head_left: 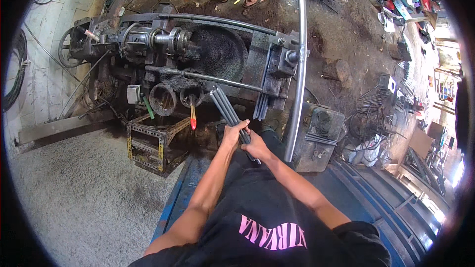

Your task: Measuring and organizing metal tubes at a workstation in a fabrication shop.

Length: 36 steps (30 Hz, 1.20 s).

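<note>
A bundle of several dark metal rods (225,107) slants across in front of me, its far ends close to the machine. My left hand (235,132) is wrapped round the bundle from the left. Just below it, my right hand (256,147) grips the same rods from the right side. The near rod ends poke out beneath my right hand. Beyond the rods lies a greasy machine (168,39) with two long guide bars. More short rods (261,107) rest at the machine's right end. Two round cups (162,100) stand at its near side, the right one holding a red-tipped brush (193,118).
A long bright pipe (300,69) stands to the right, close to my right arm. Near it a metal block (316,141) carries a few rods. A perforated metal stand (148,146) is at the left. Another person's sandalled feet (255,0) are beyond the machine. A white bag (368,151) lies right.
</note>
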{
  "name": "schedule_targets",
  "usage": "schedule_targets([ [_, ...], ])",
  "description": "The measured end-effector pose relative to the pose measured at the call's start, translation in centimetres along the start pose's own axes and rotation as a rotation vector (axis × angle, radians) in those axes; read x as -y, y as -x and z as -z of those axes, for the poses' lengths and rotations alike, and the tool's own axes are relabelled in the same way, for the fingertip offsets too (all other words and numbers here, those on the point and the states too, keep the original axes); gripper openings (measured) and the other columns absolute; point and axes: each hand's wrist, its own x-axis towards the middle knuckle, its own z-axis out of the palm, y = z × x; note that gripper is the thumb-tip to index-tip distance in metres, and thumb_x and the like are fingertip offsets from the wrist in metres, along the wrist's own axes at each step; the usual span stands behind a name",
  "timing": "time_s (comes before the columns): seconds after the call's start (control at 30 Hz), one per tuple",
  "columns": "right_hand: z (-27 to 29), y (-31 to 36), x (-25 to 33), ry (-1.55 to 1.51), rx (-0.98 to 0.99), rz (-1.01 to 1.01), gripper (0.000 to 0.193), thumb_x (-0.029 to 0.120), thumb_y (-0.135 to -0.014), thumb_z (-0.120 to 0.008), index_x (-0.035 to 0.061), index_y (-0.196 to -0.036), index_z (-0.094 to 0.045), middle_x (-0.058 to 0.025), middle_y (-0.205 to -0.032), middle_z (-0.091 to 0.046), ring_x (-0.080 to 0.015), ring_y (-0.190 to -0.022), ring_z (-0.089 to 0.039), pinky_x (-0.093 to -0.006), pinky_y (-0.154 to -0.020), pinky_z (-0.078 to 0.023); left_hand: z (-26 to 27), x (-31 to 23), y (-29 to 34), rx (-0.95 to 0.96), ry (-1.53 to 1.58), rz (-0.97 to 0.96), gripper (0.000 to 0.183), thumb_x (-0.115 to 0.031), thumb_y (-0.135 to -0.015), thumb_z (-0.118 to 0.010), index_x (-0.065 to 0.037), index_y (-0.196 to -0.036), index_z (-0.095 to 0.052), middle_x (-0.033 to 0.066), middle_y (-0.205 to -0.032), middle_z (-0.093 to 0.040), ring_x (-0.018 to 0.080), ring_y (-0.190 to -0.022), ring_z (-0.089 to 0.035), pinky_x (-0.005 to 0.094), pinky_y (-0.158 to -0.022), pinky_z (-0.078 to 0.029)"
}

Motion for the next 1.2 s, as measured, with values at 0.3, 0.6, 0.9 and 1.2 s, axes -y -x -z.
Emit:
schedule_targets([
  [0.3,-0.6,-1.9,-0.1,-0.382,0.033,-0.006,0.015,0.01,-0.078,-0.063,-0.0002,-0.087,-0.057,-0.0016,-0.074,-0.056,-0.0124,-0.066,-0.053,-0.0307,-0.062,-0.045,-2.6,-3.6,-3.2,0.029,-0.189,0.083,0.019,-0.015,-0.078,-0.077,0.001,-0.079,-0.067,0.0065,-0.067,-0.063,0.0154,-0.058,-0.062,0.0279,-0.055,-0.052],
  [0.6,-2.4,-3.3,2.1,-0.602,-0.186,0.047,0.008,0.005,-0.08,-0.061,0.0,-0.085,-0.059,-0.0038,-0.073,-0.059,-0.0133,-0.064,-0.058,-0.0297,-0.059,-0.047,-1.5,-3.7,-5.4,0.13,-0.53,-0.249,0.018,-0.01,-0.08,-0.073,-0.002,-0.092,-0.061,0.0073,-0.075,-0.064,0.0186,-0.066,-0.063,0.0326,-0.064,-0.052],
  [0.9,-1.4,-7.8,1.6,-0.56,-0.461,0.144,0.023,0.019,-0.088,-0.062,0.0001,-0.099,-0.068,-0.0058,-0.082,-0.067,-0.012,-0.075,-0.061,-0.0303,-0.066,-0.049,-3.1,-6.1,-2.0,0.006,-0.809,-0.442,0.045,-0.007,-0.083,-0.063,0.004,-0.127,-0.055,0.023,-0.123,-0.06,0.0253,-0.114,-0.059,0.034,-0.096,-0.045],
  [1.2,0.4,-7.6,4.1,-0.74,-0.415,0.086,0.021,0.005,-0.08,-0.06,-0.0006,-0.099,-0.063,-0.007,-0.088,-0.065,-0.0138,-0.079,-0.059,-0.0295,-0.069,-0.046,-2.5,-4.9,-5.5,-0.042,-0.915,-0.507,0.047,-0.001,-0.083,-0.059,0.007,-0.128,-0.053,0.023,-0.13,-0.056,0.0308,-0.122,-0.053,0.0351,-0.106,-0.036],
])
